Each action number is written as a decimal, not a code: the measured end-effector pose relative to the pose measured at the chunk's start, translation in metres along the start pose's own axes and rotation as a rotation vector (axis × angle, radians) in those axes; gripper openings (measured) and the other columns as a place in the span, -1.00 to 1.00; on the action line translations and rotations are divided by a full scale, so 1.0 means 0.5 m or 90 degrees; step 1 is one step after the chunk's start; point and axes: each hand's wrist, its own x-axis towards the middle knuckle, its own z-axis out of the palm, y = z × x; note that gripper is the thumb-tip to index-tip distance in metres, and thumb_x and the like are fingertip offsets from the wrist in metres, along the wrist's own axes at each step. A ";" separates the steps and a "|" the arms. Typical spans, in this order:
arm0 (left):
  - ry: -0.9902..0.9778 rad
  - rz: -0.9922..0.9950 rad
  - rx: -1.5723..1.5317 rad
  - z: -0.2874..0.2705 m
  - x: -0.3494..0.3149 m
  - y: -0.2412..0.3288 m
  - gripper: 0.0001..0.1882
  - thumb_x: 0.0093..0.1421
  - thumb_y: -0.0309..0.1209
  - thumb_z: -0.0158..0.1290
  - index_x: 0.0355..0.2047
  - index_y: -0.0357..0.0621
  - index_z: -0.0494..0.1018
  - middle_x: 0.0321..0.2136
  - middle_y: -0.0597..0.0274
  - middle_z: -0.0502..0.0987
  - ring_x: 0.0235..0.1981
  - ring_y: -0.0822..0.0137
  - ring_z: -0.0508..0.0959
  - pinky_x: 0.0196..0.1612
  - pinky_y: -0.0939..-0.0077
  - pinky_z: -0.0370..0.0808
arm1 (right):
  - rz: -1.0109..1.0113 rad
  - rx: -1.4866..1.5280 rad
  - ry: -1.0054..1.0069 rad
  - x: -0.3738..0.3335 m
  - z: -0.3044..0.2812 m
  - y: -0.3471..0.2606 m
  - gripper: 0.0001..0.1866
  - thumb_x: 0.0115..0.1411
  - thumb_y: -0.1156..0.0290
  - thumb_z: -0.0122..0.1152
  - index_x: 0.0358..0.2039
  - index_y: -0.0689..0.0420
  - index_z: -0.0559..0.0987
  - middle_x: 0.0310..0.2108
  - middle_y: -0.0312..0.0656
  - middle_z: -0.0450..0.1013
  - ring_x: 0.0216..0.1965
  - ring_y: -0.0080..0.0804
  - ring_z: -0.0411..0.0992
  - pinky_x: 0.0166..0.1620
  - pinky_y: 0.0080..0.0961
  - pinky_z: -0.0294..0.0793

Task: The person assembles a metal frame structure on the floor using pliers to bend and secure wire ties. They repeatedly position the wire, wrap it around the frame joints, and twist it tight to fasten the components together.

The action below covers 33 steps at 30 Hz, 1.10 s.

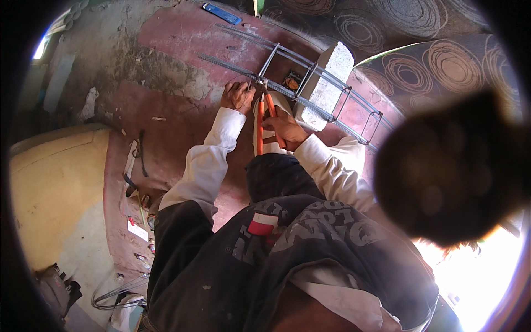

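My right hand [289,128] grips orange-handled pincers [261,119], whose dark jaws meet a corner of the rebar cage [294,57]. This cage is made of long ribbed bars joined by square stirrups. Just left of the jaws, my left hand [238,97] is closed by the lower bar, with its fingers bunched together. Whatever it pinches is too small to make out. Under the cage, a whitish concrete block [327,83] props it up off the floor.
A blue tool or bar [222,14] lies on the worn red floor [182,130] at the far side. Beside the block is a small dark heap [292,81]. Patterned dark fabric [409,61] covers the far right. Scraps and loose wire [113,299] lie at left.
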 end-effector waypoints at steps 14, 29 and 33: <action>-0.115 0.129 0.038 -0.093 0.059 -0.010 -0.92 -0.04 -0.46 0.01 -0.50 -0.01 0.49 -0.36 0.32 0.43 -0.14 0.32 0.40 0.02 0.33 0.26 | 0.067 -0.092 -0.031 -0.004 -0.012 -0.088 -0.67 0.14 0.39 0.09 -0.08 0.09 0.33 -0.18 -0.18 0.32 -0.04 -0.17 0.37 -0.31 0.16 0.52; -0.182 0.188 0.000 -0.077 0.075 -0.055 -0.85 -0.01 -0.46 0.02 -0.43 0.05 0.56 -0.28 0.33 0.49 -0.05 0.30 0.41 0.17 0.23 0.19 | 0.150 -0.248 -0.042 0.021 -0.017 -0.149 -0.71 -0.04 0.48 0.08 -0.24 0.22 0.41 -0.47 -0.18 0.26 -0.62 -0.42 0.27 -0.27 0.27 0.52; -0.200 0.176 0.008 -0.092 0.078 -0.051 -0.86 -0.02 -0.44 0.05 -0.42 0.03 0.56 -0.28 0.37 0.46 -0.06 0.31 0.39 0.20 0.25 0.18 | 0.140 -0.225 -0.037 0.010 -0.005 -0.154 -0.77 -0.03 0.50 0.06 -0.29 0.20 0.38 -0.49 -0.16 0.26 -0.73 -0.43 0.23 -0.28 0.18 0.55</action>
